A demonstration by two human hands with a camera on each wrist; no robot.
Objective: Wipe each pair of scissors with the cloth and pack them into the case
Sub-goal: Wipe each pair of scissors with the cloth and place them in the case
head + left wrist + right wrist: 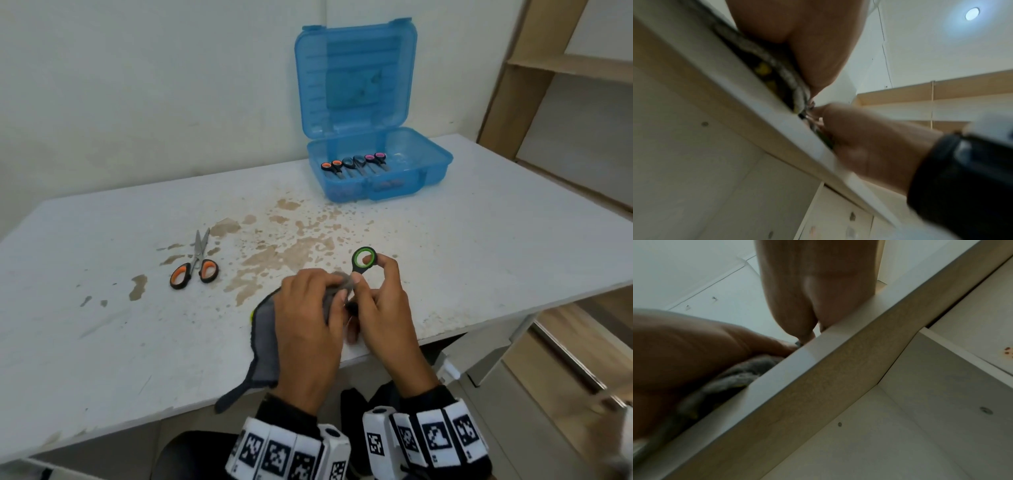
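Near the table's front edge my right hand (376,301) grips the handles of the green-ringed scissors (363,259); one black and green loop sticks up above my fingers. My left hand (308,308) holds the grey cloth (265,329) wrapped round the scissors' blades, which are hidden. The cloth trails over the table edge. A second pair, the orange-handled scissors (196,267), lies slightly spread on the table to the left. The blue case (376,171) stands open at the back with three pairs of scissors (354,164) inside. Both wrist views are blurred; the cloth (731,381) shows under my left hand.
The white table (102,325) is stained brown across its middle. A wooden shelf unit (565,68) stands at the right. The case's lid (356,78) leans back against the wall.
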